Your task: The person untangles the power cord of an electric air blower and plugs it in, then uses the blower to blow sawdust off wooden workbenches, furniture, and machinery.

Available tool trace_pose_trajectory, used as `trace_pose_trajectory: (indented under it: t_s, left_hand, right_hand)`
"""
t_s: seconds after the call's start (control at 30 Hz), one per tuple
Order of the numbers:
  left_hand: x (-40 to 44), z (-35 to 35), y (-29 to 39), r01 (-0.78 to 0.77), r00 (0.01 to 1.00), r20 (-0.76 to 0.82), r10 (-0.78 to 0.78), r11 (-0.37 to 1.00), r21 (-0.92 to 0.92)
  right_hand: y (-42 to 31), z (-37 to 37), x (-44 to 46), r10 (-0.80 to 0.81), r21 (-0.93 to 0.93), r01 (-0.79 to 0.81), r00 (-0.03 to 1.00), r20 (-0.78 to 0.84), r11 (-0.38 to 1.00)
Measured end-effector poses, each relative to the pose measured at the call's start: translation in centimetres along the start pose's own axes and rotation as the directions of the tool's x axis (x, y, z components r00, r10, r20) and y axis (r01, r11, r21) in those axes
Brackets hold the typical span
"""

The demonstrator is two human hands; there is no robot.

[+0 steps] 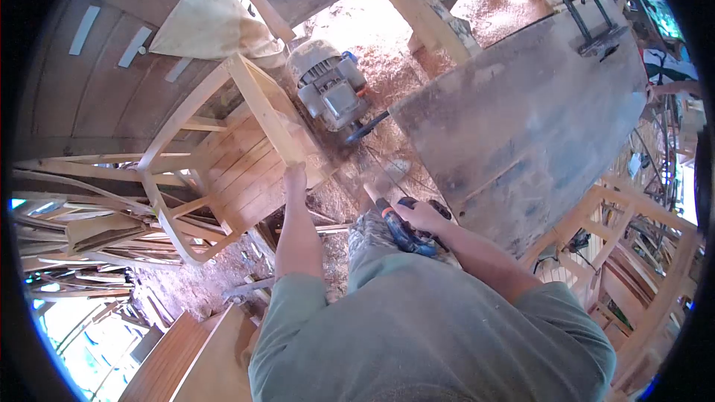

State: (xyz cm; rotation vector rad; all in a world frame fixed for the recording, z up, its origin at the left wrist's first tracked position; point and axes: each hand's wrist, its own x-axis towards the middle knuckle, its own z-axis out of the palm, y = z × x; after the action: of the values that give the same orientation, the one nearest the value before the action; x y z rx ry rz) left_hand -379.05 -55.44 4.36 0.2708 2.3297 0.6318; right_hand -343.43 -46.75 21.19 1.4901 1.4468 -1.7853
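My left hand [295, 177] is closed on the near corner of a pale wooden frame [261, 108], a piece of furniture with slatted boards inside, which leans on the left. My right hand [423, 217] is wrapped round a blue and black power tool [406, 234] with an orange part, held low in front of my body. Just beyond the hands, a dusty grey electric motor [331, 88] sits on the sawdust-covered surface, with a dark disc [367, 127] at its near side. The tool's working end is hard to make out.
A large dusty board [529, 119] lies to the right, with a metal clamp [602, 41] at its far corner. Another wooden frame [637, 275] stands at the lower right. Wood strips [97, 234] are piled at the left, and cloth [212, 22] hangs above. Reddish boards [167, 357] lie lower left.
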Motion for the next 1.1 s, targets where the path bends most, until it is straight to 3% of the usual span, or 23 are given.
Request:
trace_pose_trajectory:
  t_s: [0.07, 0.1, 0.13, 0.17, 0.2, 0.23, 0.27, 0.37, 0.4, 0.47, 0.5, 0.57, 0.6, 0.67, 0.7, 0.77, 0.8, 0.83, 0.93, 0.97, 1.0, 1.07, 1.1]
  left_hand:
    - [-2.0, -1.0, 2.4, -0.005, 0.998, 0.064, 0.001, 0.998, 0.065]
    - [-1.1, -0.6, 2.0, -0.020, 0.999, 0.051, 0.016, 0.997, 0.070]
    - [0.6, 0.2, -0.2, -0.190, 0.982, 0.023, 0.188, 0.971, 0.143]
    - [2.6, 1.1, -2.9, -0.349, 0.935, 0.019, 0.354, 0.911, 0.222]
    - [5.9, 2.7, -5.4, -0.360, 0.931, 0.026, 0.364, 0.903, 0.235]
    - [4.9, 2.5, -3.6, -0.325, 0.945, 0.070, 0.320, 0.892, 0.314]
    - [3.8, 2.3, -2.0, -0.263, 0.964, 0.141, 0.224, 0.863, 0.431]
    - [0.7, 2.0, 3.2, -0.170, 0.974, 0.223, 0.032, 0.754, 0.634]
    - [0.9, 2.1, 3.7, -0.169, 0.976, 0.213, 0.039, 0.753, 0.636]
    - [1.7, 2.6, 4.4, -0.166, 0.981, 0.187, 0.058, 0.754, 0.636]
    - [2.5, 2.8, 4.2, -0.164, 0.981, 0.187, 0.055, 0.751, 0.640]
    - [4.6, 3.1, 3.2, -0.033, 0.997, -0.049, 0.051, 0.952, 0.305]
    - [6.3, 3.1, 2.0, -0.030, 0.998, -0.045, 0.047, 0.951, 0.307]
    - [9.9, 3.7, -0.3, -0.058, 0.992, 0.126, 0.006, 0.908, 0.414]
    - [8.5, 3.8, 0.7, -0.054, 0.991, 0.132, -0.001, 0.909, 0.413]
    - [3.4, 3.1, 4.0, 0.108, 0.994, -0.070, -0.085, 0.890, 0.444]
    - [3.5, 3.0, 4.0, 0.111, 0.994, -0.072, -0.088, 0.891, 0.441]
    - [3.6, 2.9, 4.1, 0.121, 0.993, -0.039, -0.115, 0.910, 0.397]
    - [5.1, 3.0, 3.2, 0.114, 0.992, 0.009, -0.127, 0.915, 0.387]
    - [5.9, 3.1, 2.7, 0.099, 0.993, 0.019, -0.117, 0.909, 0.406]
    - [6.5, 3.2, 2.3, 0.084, 0.994, 0.029, -0.107, 0.902, 0.424]
    - [6.0, 3.2, 2.4, 0.055, 0.995, 0.055, -0.088, 0.899, 0.435]
    - [5.3, 3.0, 2.8, 0.044, 0.995, 0.063, -0.080, 0.898, 0.438]
  right_hand:
    - [3.7, 0.7, 1.8, 0.204, 0.073, -0.203, 0.979, -0.008, 0.976]
    - [6.8, 1.8, 3.0, 0.130, 0.111, -0.125, 0.991, -0.042, 0.986]
    - [9.1, 3.3, 3.6, 0.121, 0.128, -0.115, 0.992, -0.037, 0.985]
    - [11.2, 5.0, 3.8, -0.048, 0.006, 0.051, 0.973, -0.224, 0.999]
    - [12.5, 6.0, 4.0, -0.230, -0.147, 0.186, 0.892, -0.388, 0.971]
    - [12.5, 6.2, 3.1, -0.113, -0.102, 0.086, 0.945, -0.307, 0.991]
    - [13.4, 6.7, 3.0, -0.108, -0.092, 0.084, 0.946, -0.306, 0.992]
    - [18.4, 8.8, 5.1, 0.104, -0.018, -0.132, 0.850, -0.516, 0.991]
    - [19.6, 8.5, 5.0, 0.127, 0.068, -0.107, 0.829, -0.544, 0.992]
    - [23.0, 8.2, 6.3, 0.331, 0.315, -0.191, 0.808, -0.487, 0.930]
    - [23.2, 8.4, 6.2, 0.334, 0.318, -0.193, 0.810, -0.483, 0.928]
    - [23.0, 8.3, 5.0, 0.148, 0.120, -0.101, 0.859, -0.490, 0.988]
    - [22.6, 8.1, 5.1, 0.153, 0.120, -0.107, 0.859, -0.488, 0.987]
    - [21.9, 7.5, 5.6, 0.202, 0.168, -0.155, 0.927, -0.315, 0.974]
    - [23.9, 9.4, 7.8, 0.232, 0.176, -0.172, 0.875, -0.424, 0.969]
    - [23.8, 10.4, 8.8, 0.154, 0.082, -0.131, 0.854, -0.497, 0.988]
    - [23.2, 10.7, 9.4, 0.062, -0.009, -0.082, 0.824, -0.564, 0.997]
    - [22.7, 9.9, 10.1, 0.105, 0.095, -0.068, 0.879, -0.465, 0.993]
    - [19.6, 9.7, 10.4, 0.053, 0.066, -0.022, 0.855, -0.515, 0.998]
    - [19.9, 9.2, 11.5, -0.043, -0.086, 0.005, 0.898, -0.438, 0.996]
    - [18.9, 8.6, 11.9, -0.047, -0.081, 0.012, 0.896, -0.442, 0.997]
    - [16.8, 7.1, 12.0, 0.108, 0.090, -0.094, 0.980, -0.165, 0.991]
    - [17.1, 7.9, 13.2, 0.086, 0.088, -0.064, 0.956, -0.282, 0.994]
